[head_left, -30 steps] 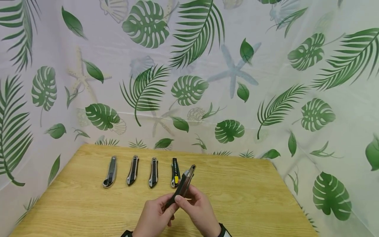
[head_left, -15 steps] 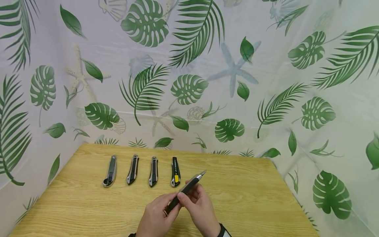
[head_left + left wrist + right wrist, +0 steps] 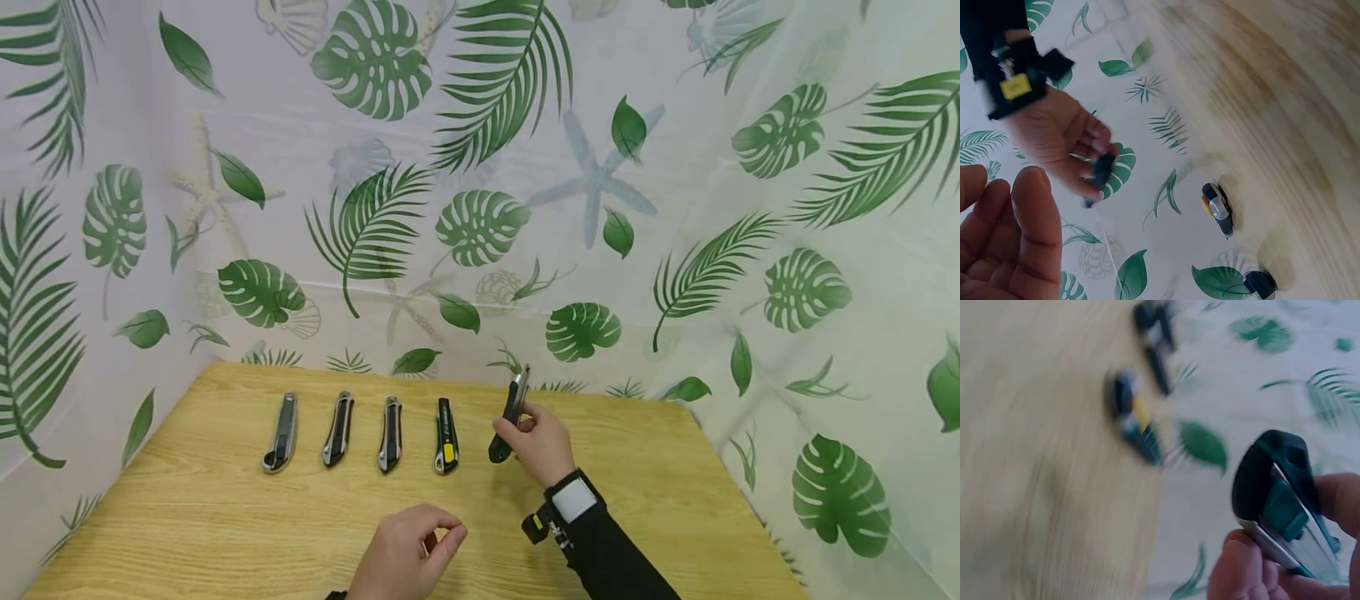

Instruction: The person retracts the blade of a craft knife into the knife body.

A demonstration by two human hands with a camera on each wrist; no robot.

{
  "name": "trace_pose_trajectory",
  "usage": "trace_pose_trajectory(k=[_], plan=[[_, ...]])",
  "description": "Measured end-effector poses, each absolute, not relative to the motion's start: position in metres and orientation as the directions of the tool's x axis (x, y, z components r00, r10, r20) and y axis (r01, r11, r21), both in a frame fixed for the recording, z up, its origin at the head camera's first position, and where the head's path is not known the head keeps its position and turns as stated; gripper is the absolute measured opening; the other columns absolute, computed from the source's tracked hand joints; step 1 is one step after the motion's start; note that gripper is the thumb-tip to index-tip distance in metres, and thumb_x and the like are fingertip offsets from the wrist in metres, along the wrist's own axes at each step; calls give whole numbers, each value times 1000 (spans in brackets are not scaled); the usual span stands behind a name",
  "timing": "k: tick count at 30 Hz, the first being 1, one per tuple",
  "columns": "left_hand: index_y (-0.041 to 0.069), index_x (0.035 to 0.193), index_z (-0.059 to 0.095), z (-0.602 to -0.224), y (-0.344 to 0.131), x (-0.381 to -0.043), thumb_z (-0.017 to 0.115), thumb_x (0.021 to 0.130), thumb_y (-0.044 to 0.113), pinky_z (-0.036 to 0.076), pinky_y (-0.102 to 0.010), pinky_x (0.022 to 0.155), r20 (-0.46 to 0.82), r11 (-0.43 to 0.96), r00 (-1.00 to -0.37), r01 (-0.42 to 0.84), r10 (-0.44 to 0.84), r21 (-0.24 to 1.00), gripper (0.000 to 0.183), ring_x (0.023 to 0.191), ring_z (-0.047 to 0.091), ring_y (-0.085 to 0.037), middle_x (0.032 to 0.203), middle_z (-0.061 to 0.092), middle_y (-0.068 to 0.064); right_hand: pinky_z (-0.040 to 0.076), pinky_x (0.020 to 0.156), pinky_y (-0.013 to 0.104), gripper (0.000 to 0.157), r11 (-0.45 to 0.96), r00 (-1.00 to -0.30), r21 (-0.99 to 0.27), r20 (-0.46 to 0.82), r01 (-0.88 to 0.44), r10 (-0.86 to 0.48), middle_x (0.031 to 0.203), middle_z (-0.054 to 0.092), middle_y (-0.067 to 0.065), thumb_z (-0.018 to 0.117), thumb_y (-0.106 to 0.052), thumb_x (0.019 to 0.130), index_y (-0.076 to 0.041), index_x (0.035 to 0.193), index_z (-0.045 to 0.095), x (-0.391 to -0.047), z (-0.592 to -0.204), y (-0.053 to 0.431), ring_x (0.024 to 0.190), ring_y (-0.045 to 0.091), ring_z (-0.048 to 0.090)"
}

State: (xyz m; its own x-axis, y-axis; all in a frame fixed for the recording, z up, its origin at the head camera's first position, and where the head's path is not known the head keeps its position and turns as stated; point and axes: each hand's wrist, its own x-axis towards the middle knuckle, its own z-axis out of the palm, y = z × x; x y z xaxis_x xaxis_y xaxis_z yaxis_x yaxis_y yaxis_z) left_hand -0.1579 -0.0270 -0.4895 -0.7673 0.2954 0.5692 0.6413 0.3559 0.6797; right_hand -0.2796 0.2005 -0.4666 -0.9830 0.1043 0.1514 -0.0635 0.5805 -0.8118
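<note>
My right hand (image 3: 542, 443) pinches a black and silver utility knife (image 3: 512, 417) by its sides, tilted with its tip up and away, over the table's right half. Its dark rounded end and greenish slider show close up in the right wrist view, where the knife (image 3: 1286, 509) sits between thumb and fingers. Nearer the front edge, my left hand (image 3: 408, 546) holds nothing, its fingers loosely bent and the thumb near the index finger. A black utility knife with a yellow slider (image 3: 446, 437) lies left of the held one.
Three more utility knives lie in the same row: a grey one (image 3: 281, 433) at far left, then a black and silver one (image 3: 339, 429) and a similar knife (image 3: 390, 435). The wooden table (image 3: 225, 525) meets a leaf-patterned curtain (image 3: 495, 275) behind.
Both hands held the knife together earlier. Now the left has let go and stays near the front, while the right has carried the knife forward and right, turning its tip upward.
</note>
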Motion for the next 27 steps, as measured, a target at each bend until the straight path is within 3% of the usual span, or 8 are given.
trace_pose_trajectory(k=[3,7,13,19,22,24,27], plan=[[16,93,77,-490,-27,-157,70,99,19,48,-16,54,530,345,-781,622,329,703,9,64,56,6,85,72,8,41,52,29,29,770,-989,-637,129,-24,77,69,63,2,74,-34,90,-5,94,74,-300,-479,205,58,17,55],[16,94,78,-489,-27,-156,69,100,22,48,-18,54,478,337,-805,586,352,737,13,62,55,6,85,72,9,37,44,27,32,884,-995,-466,69,34,75,54,54,0,77,-29,83,-9,63,64,-318,-493,204,47,16,49],[17,95,78,-490,-26,-157,68,100,26,48,-18,53,443,336,-810,570,385,750,15,58,53,6,84,71,10,41,43,28,34,940,-994,-324,-17,109,109,57,58,5,82,-29,78,-6,64,61,-326,-502,198,48,18,55],[18,98,78,-490,-29,-161,66,101,30,49,-19,54,391,352,-824,538,409,766,17,60,54,5,88,71,11,34,43,27,41,943,-995,-317,-44,98,89,54,53,2,80,-38,84,-8,63,61,-325,-503,204,45,16,48],[18,103,77,-487,-40,-165,65,101,38,48,-20,56,331,396,-839,506,433,766,24,63,54,4,93,72,9,35,47,30,49,943,-995,-320,-68,95,77,63,60,6,72,-49,90,-2,77,72,-319,-501,222,50,19,50],[16,108,76,-483,-56,-170,64,100,43,49,-23,59,274,468,-857,477,437,744,31,68,56,2,98,72,6,47,55,36,60,949,-994,-301,-74,96,78,81,69,14,65,-56,95,4,99,75,-313,-498,242,63,25,62],[14,116,74,-478,-92,-183,66,96,51,54,-31,68,192,621,-904,405,382,670,42,80,62,-7,111,71,0,55,78,51,73,956,-993,-272,-62,112,99,113,68,27,54,-58,100,8,132,62,-300,-493,283,94,41,67]])
